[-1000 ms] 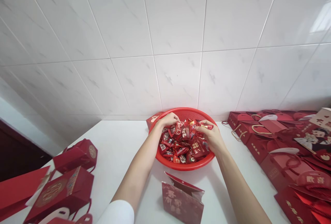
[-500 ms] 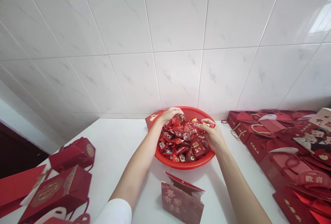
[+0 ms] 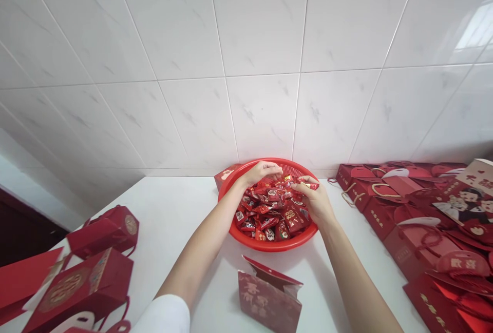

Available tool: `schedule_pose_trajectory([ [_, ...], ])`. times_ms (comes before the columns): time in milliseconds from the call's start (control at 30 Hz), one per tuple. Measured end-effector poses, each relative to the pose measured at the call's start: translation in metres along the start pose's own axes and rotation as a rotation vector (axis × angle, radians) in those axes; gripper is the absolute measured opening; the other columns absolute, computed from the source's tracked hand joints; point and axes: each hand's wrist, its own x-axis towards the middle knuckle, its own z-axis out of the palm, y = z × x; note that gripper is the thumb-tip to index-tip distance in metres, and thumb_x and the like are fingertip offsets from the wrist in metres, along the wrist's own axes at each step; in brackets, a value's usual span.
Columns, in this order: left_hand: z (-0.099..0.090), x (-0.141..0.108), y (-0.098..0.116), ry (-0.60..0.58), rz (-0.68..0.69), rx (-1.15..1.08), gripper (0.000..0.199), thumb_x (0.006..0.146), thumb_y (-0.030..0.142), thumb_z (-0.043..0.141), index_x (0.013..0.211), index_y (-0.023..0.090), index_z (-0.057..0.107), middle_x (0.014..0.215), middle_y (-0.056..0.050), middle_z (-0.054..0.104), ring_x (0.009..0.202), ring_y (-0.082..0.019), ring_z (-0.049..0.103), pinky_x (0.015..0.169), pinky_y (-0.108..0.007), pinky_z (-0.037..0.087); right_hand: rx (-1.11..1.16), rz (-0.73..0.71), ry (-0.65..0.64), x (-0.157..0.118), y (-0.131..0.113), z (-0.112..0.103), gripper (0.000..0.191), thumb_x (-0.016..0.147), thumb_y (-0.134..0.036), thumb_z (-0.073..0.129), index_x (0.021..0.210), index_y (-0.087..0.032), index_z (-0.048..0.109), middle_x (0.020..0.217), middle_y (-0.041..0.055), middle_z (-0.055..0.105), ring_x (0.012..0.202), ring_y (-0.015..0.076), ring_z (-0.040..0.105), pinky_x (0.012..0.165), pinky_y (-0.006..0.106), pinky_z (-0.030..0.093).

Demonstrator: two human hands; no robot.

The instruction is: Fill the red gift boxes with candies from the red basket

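Note:
A red plastic basket (image 3: 274, 245) holds a heap of red-wrapped candies (image 3: 271, 207). Over the back left part of the heap is my left hand (image 3: 265, 172), its fingers loosely bent and pointing right, with nothing visible in them. At the basket's right side, my right hand (image 3: 316, 200) pinches a red wrapped candy (image 3: 310, 185) between thumb and fingers. In front of the basket, a dark red paper gift box (image 3: 268, 299) stands on the white table (image 3: 173, 210) with its top open; its inside is mostly hidden.
Rows of red gift boxes with cord handles (image 3: 385, 220) fill the right side. More red boxes (image 3: 82, 287) lie at the left front. A small red box (image 3: 226, 174) sits behind the basket, against the tiled wall (image 3: 262, 112).
My left hand has shifted slightly right across the candies. My right hand still pinches its candy at the basket's right side. The view has moved a little.

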Motion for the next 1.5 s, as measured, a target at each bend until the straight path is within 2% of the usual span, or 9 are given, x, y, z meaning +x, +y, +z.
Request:
schedule_pose_trajectory([
  [200, 0.015, 0.002, 0.004, -0.079, 0.03, 0.03, 0.041, 0.073, 0.054, 0.072, 0.067, 0.014, 0.067, 0.065, -0.001, 0.063, 0.066, -0.013, 0.053, 0.068, -0.028, 0.044, -0.034, -0.012, 0.013, 0.001, 0.0, 0.0, 0.041, 0.05, -0.029, 0.088, 0.076, -0.022, 0.057, 0.068, -0.0014, 0.069, 0.061, 0.0175, 0.064, 0.056, 0.029, 0.051],
  [667, 0.015, 0.007, -0.003, -0.056, 0.124, 0.05, 0.039, 0.08, 0.05, 0.066, 0.067, 0.014, 0.062, 0.064, 0.002, 0.056, 0.064, -0.011, 0.049, 0.066, -0.026, 0.041, -0.054, -0.004, 0.028, 0.002, 0.001, 0.0, 0.045, 0.048, -0.031, 0.09, 0.078, -0.022, 0.059, 0.065, -0.0035, 0.065, 0.058, 0.0161, 0.061, 0.052, 0.027, 0.049],
  [933, 0.014, 0.006, -0.003, -0.061, 0.107, 0.085, 0.039, 0.082, 0.05, 0.063, 0.072, 0.013, 0.066, 0.072, -0.002, 0.063, 0.07, -0.014, 0.055, 0.072, -0.028, 0.044, -0.051, -0.032, 0.029, 0.002, -0.001, 0.001, 0.047, 0.047, -0.032, 0.092, 0.077, -0.021, 0.058, 0.067, -0.0014, 0.067, 0.058, 0.016, 0.061, 0.054, 0.028, 0.05],
  [1267, 0.016, 0.011, -0.007, -0.065, 0.07, 0.056, 0.041, 0.077, 0.053, 0.066, 0.066, 0.014, 0.062, 0.064, 0.001, 0.056, 0.064, -0.012, 0.05, 0.065, -0.027, 0.042, -0.108, -0.066, 0.02, 0.002, -0.002, 0.001, 0.042, 0.052, -0.032, 0.089, 0.079, -0.02, 0.059, 0.065, -0.0035, 0.065, 0.059, 0.0147, 0.061, 0.058, 0.027, 0.05],
  [1500, 0.017, 0.011, -0.01, -0.074, 0.051, 0.069, 0.038, 0.077, 0.051, 0.066, 0.067, 0.014, 0.064, 0.064, 0.001, 0.057, 0.063, -0.012, 0.05, 0.065, -0.027, 0.042, -0.169, -0.1, 0.043, 0.007, 0.003, 0.0, 0.041, 0.049, -0.031, 0.086, 0.076, -0.02, 0.058, 0.065, -0.0039, 0.064, 0.059, 0.0145, 0.059, 0.06, 0.028, 0.049],
])
